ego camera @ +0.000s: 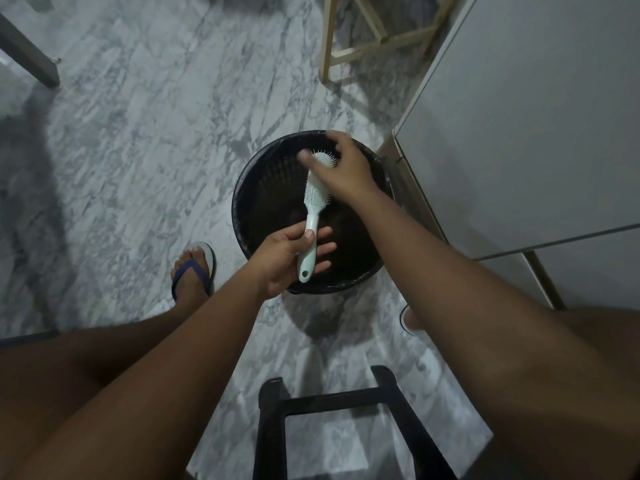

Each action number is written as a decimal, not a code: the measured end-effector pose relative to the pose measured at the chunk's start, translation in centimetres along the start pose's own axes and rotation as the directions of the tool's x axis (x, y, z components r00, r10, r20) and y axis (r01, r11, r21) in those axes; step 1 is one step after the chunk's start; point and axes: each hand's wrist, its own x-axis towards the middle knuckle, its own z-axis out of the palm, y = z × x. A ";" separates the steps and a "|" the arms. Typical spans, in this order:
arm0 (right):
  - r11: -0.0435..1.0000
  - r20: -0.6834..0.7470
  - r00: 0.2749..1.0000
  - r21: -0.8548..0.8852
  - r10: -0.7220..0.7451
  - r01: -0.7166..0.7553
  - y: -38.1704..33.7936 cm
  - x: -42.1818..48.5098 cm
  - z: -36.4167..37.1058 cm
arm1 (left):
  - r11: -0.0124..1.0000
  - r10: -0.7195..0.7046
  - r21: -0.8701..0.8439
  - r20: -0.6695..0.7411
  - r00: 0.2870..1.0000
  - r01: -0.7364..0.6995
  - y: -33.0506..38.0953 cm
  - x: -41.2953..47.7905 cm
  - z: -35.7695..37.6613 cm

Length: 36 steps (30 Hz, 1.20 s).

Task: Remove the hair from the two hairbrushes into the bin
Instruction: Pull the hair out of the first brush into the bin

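A pale mint hairbrush (pixel 313 199) is held over a round black bin (pixel 242 188) lined with a dark bag. My left hand (pixel 287 258) grips the brush by its handle, bristles facing up and away from me. My right hand (pixel 341 166) rests on the brush head, its fingers curled over the bristles at the far end. I cannot tell whether it holds any hair. Only one hairbrush is in view. The inside of the bin is dark and its contents are hard to make out.
The bin stands on a grey marble floor beside a white cabinet (pixel 519 116) at the right. A pale wooden stool frame (pixel 363 46) stands behind it. A black stool (pixel 346 417) is between my legs. My left foot in a blue flip-flop (pixel 194 271) is left of the bin.
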 end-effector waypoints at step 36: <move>0.958 -0.057 0.986 0.254 0.156 -0.137 2.1 -2.6 -0.2 | 1.000 -0.026 0.012 0.010 1.000 0.026 0.3 -0.1 -0.3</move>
